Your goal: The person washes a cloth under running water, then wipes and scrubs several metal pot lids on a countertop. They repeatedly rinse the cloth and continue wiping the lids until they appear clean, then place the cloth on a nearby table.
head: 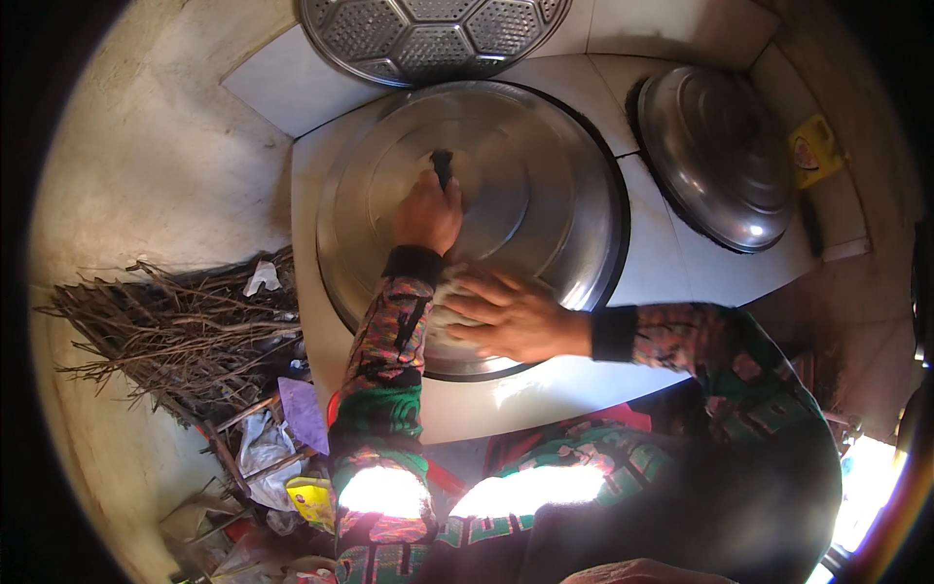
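A large round metal pan lid (496, 175) sits on the white tiled stove top (730, 277), with a black handle (441, 166) at its middle. My left hand (429, 219) is closed around that handle. On the near part of the lid, my right hand (518, 317) lies flat with fingers spread, pressing a pale cloth (446, 321) against the metal. Most of the cloth is hidden under the hand and behind my left forearm.
Behind the lid a perforated metal steamer plate (438, 44) leans up. A smaller domed lid (715, 153) stands at the right, beside a yellow container (816, 152). Dry twigs (197, 321) and plastic bags (264, 460) fill the floor at the left.
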